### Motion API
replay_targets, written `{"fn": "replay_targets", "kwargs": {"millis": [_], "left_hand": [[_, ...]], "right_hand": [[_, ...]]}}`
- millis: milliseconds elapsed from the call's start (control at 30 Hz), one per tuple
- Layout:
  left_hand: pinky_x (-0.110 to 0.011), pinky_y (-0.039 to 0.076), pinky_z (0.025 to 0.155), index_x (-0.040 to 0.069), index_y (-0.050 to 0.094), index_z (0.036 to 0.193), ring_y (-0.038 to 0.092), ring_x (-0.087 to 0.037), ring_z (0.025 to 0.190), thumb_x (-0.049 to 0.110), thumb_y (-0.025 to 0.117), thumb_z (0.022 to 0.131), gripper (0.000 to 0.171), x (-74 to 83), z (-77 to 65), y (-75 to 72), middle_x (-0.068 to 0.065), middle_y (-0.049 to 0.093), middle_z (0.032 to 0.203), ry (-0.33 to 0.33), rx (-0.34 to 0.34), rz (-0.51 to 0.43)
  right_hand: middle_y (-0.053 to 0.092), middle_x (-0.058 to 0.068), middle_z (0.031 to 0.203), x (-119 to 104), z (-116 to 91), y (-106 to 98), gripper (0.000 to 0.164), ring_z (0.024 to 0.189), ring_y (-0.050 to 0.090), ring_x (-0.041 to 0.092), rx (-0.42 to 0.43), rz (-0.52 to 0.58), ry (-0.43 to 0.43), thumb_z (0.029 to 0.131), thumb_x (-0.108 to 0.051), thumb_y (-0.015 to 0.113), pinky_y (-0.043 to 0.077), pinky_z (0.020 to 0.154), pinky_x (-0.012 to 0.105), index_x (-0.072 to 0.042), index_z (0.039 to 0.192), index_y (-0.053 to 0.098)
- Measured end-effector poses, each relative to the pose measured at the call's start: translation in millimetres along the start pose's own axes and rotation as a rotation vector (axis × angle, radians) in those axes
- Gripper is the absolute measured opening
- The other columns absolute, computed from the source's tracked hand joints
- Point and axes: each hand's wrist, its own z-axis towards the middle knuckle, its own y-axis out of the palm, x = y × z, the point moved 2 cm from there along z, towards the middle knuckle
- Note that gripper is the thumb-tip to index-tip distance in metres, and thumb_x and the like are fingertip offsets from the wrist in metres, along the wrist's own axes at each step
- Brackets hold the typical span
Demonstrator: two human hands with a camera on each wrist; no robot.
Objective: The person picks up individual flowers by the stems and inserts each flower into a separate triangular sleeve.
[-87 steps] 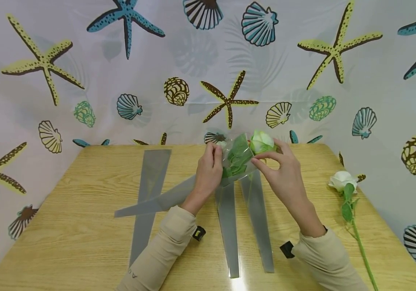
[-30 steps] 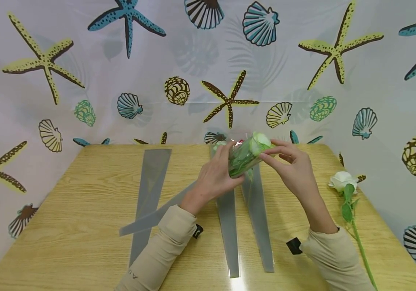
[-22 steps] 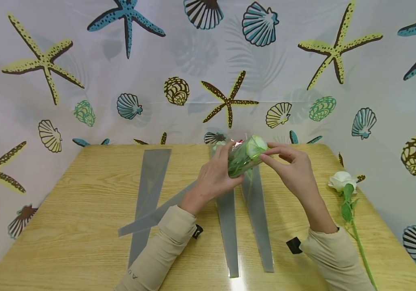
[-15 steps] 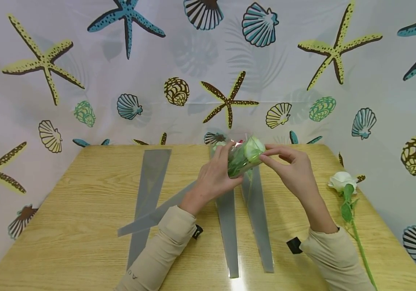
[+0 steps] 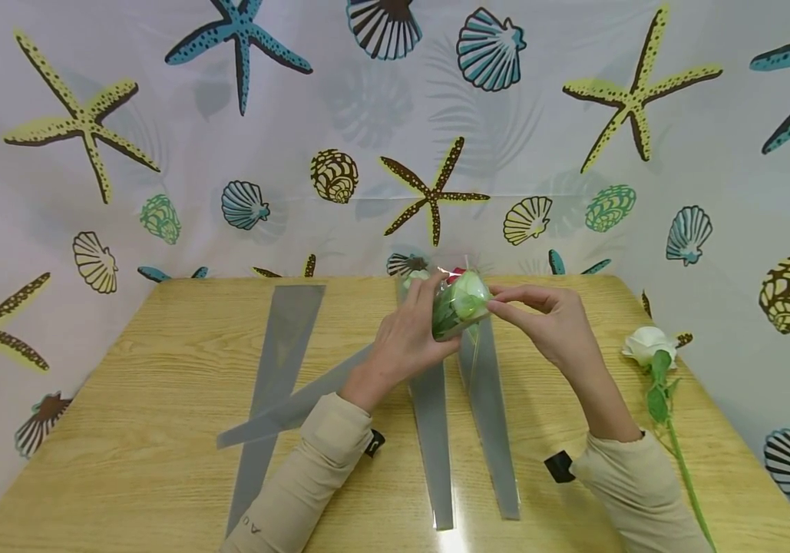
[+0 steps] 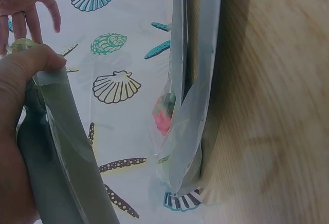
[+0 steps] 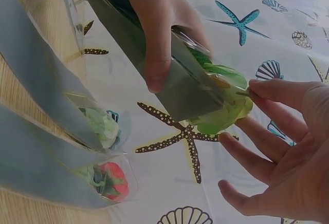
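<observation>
My left hand (image 5: 401,338) grips a grey-backed clear flower sleeve (image 7: 180,103) around its upper part, and the narrow tail slants down-left over the table. Inside its mouth sits a pale green-white rose (image 5: 469,294), its bloom bulging past the rim in the right wrist view. My right hand (image 5: 550,322) pinches a green bit at the edge of that bloom between thumb and forefinger; its other fingers are spread below. The rose's stem is hidden in the sleeve. In the left wrist view, the left thumb (image 6: 49,59) presses on the sleeve near its rim.
Two more sleeves lie behind, one with a red rose (image 7: 114,180), one with a whitish rose (image 7: 100,126). A flat grey sleeve (image 5: 291,322) lies left on the wooden table (image 5: 146,399). A loose white rose (image 5: 650,347) lies at the right edge.
My left hand has shifted from the sleeve's edge to wrap around it. The rose has slid down-left, deeper into the sleeve, with my right hand following left.
</observation>
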Motion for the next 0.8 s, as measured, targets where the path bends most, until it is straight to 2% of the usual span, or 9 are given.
{"fn": "replay_targets", "kwargs": {"millis": [167,300,367,567,700,800], "left_hand": [[-0.037,0.059,0.067,0.016,0.03,0.161,0.064,-0.019,0.092,0.034,0.084,0.086,0.094,0.3,-0.4,0.5,-0.01,0.052,0.138,0.013,0.007,0.003],[-0.034,0.057,0.064,0.016,0.03,0.16,0.063,-0.018,0.089,0.033,0.084,0.086,0.093,1.0,-0.8,0.9,-0.01,0.053,0.134,0.025,0.011,0.009],[-0.033,0.057,0.063,0.015,0.031,0.16,0.063,-0.018,0.087,0.033,0.085,0.086,0.093,1.3,-1.0,1.3,-0.01,0.053,0.132,0.029,0.012,0.012],[-0.037,0.059,0.066,0.013,0.033,0.159,0.064,-0.019,0.088,0.032,0.085,0.086,0.092,1.4,-1.0,3.4,-0.009,0.053,0.133,0.045,0.019,0.019],[-0.037,0.059,0.066,0.013,0.033,0.159,0.064,-0.02,0.088,0.031,0.087,0.084,0.094,1.1,-0.6,4.9,-0.01,0.052,0.136,0.045,0.018,0.024],[-0.037,0.059,0.064,0.013,0.033,0.159,0.063,-0.019,0.087,0.031,0.087,0.083,0.095,0.8,-0.2,5.8,-0.009,0.052,0.138,0.045,0.022,0.032]], "right_hand": [[0.08,-0.012,0.119,2.2,1.4,-0.5,0.034,0.13,0.064,0.018,-0.028,0.036,0.002,0.095,-0.028,0.081,0.04,0.12,0.057,0.002,0.11,0.079],[0.079,-0.016,0.117,3.6,2.7,-1.1,0.034,0.124,0.063,0.005,-0.057,0.057,0.033,0.095,-0.027,0.081,0.042,0.118,0.052,0.005,0.109,0.078],[0.079,-0.015,0.118,4.1,2.8,-2.0,0.034,0.126,0.062,0.006,-0.07,0.057,0.044,0.095,-0.027,0.081,0.04,0.12,0.054,0.005,0.109,0.078],[0.076,0.004,0.132,5.7,2.7,-3.9,0.034,0.145,0.053,0.029,-0.12,0.025,0.041,0.096,-0.027,0.08,0.034,0.124,0.06,0.004,0.11,0.078],[0.071,0.015,0.14,7.5,3.5,-3.8,0.032,0.15,0.049,0.032,-0.156,-0.023,0.029,0.098,-0.028,0.078,0.031,0.124,0.063,0.001,0.112,0.078],[0.069,0.017,0.142,8.2,3.8,-3.8,0.031,0.152,0.046,0.035,-0.172,-0.05,0.025,0.099,-0.028,0.076,0.029,0.125,0.067,-0.001,0.113,0.078]]}}
